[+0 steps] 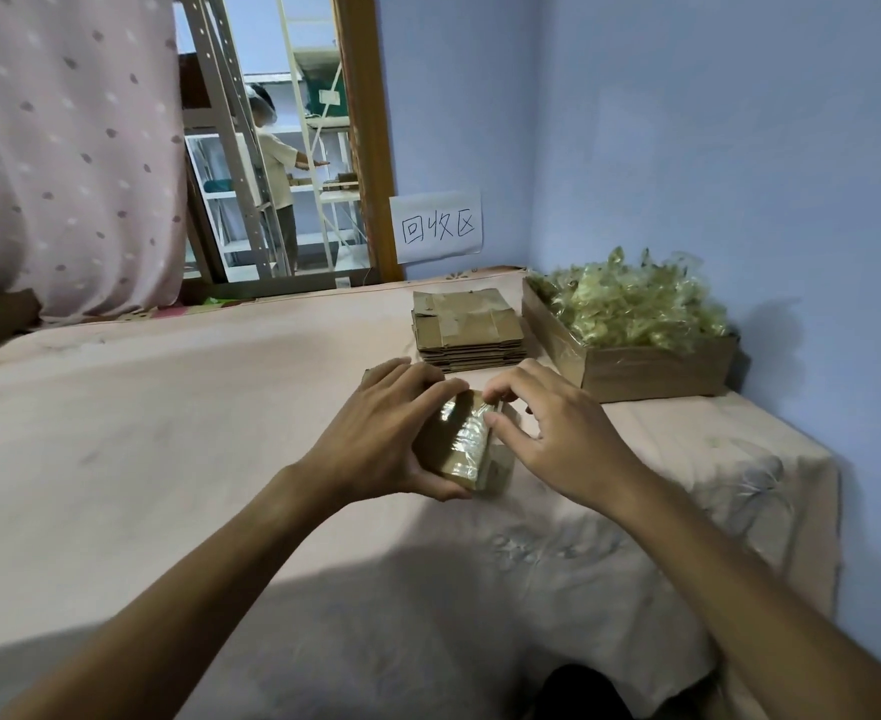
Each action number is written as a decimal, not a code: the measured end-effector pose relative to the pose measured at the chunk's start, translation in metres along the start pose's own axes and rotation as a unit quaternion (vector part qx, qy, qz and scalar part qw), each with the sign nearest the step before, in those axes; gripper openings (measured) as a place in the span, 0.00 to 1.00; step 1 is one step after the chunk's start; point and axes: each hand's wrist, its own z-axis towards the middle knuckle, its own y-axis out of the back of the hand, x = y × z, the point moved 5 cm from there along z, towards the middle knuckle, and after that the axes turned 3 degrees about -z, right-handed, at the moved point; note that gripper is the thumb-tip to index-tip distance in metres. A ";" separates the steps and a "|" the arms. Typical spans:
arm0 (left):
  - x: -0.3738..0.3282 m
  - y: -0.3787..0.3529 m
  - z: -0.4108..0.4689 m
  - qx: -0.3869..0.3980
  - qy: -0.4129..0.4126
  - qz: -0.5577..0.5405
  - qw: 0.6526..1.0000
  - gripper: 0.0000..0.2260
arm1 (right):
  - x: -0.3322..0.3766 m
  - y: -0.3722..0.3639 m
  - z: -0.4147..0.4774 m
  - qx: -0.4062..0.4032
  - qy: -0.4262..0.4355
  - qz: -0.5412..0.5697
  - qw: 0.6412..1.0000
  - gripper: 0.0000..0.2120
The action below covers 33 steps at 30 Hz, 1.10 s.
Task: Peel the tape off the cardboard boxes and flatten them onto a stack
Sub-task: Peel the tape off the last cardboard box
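Observation:
A small brown cardboard box point(451, 449) wrapped with shiny clear tape point(467, 433) is held just above the pink cloth-covered table point(194, 407). My left hand point(386, 433) grips the box from the left, fingers over its top and thumb under its near edge. My right hand point(547, 433) is at the box's right side, thumb and forefinger pinching at the tape's edge along the top. Behind the hands lies a stack of flattened cardboard boxes point(469, 327).
An open cardboard tray point(651, 371) heaped with crumpled peeled tape point(630, 298) stands at the back right by the blue wall. A paper sign point(437, 227) hangs on the wall. A dotted curtain point(64, 148) hangs left; a person stands beyond the doorway.

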 end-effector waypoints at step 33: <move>0.014 0.014 -0.050 -0.057 0.076 -0.060 0.994 0.45 | 0.037 -0.027 0.022 0.064 0.150 -0.089 0.983 0.01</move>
